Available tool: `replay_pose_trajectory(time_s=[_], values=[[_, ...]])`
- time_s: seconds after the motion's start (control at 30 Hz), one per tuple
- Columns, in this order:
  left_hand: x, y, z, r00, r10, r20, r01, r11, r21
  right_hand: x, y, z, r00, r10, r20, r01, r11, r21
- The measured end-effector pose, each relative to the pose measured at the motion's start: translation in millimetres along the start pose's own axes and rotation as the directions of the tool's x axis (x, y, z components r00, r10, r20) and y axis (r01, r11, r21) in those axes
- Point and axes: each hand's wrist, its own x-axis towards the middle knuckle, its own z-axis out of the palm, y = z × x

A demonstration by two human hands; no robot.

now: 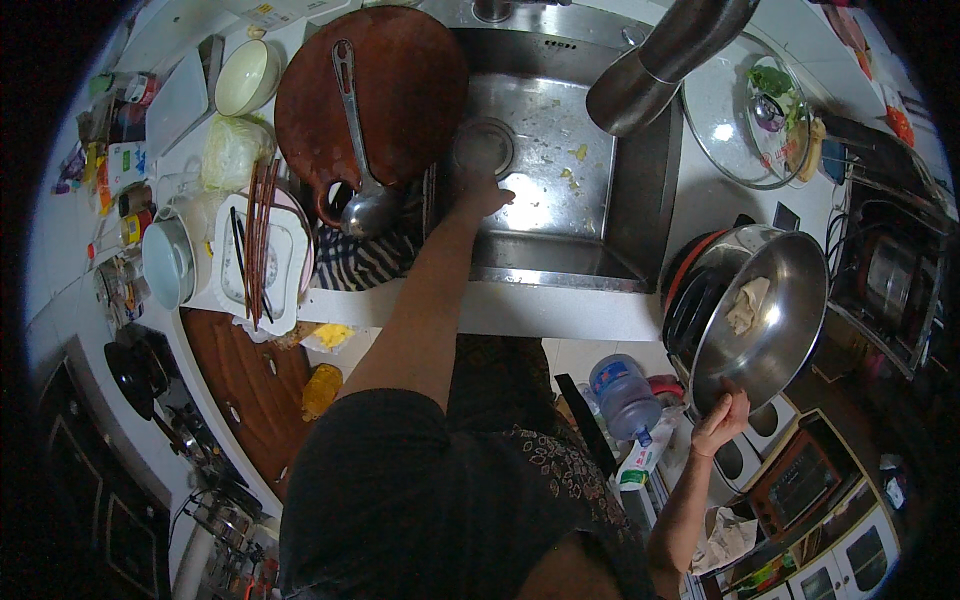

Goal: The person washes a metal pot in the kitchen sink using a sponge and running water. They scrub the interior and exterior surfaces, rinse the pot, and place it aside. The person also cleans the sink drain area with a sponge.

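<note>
My left hand (484, 191) reaches down into the stainless steel sink (637, 202), close to the round drain (495, 142). Its fingers are blurred in shadow, so whether they hold anything is unclear. At the right, my right hand (724, 424) grips the rim of a wide stainless steel bowl (787, 330), which is tilted. Inside the bowl lies a crumpled beige piece (748, 304), dough or cloth. Several small yellowish scraps (570, 178) are scattered on the wet sink floor. A round brown cutting board (412, 82) overlaps the sink's left side, with a metal ladle (367, 202) on it.
A thick metal tube (645, 82), perhaps a tap spout, overhangs the sink. Left stand a white dish (285, 247) with chopsticks (259, 232) and bowls (247, 79). Right are a glass lid (712, 135) and stacked pans (694, 289). A water jug (622, 390) is below the counter.
</note>
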Motion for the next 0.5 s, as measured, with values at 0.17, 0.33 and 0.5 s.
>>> replay_pose_trajectory(time_s=[0.17, 0.33, 0.5], values=[[-1.9, 7.4, -13.2, 0.996, -0.023, 0.081, 0.020, 0.999, 0.033, -1.6, 3.1, 0.8, 1.000, 0.003, -0.002, -0.003, 1.000, 0.005], [-1.6, 3.2, -4.3, 1.000, -0.024, 0.000, 0.024, 0.999, 0.039, -2.1, 6.9, 1.6, 1.000, -0.020, -0.011, 0.020, 1.000, -0.007], [3.5, -4.4, 6.9, 0.997, 0.036, -0.073, -0.034, 0.999, 0.025, -0.2, 5.3, 2.6, 0.998, -0.060, -0.030, 0.060, 0.998, -0.021]])
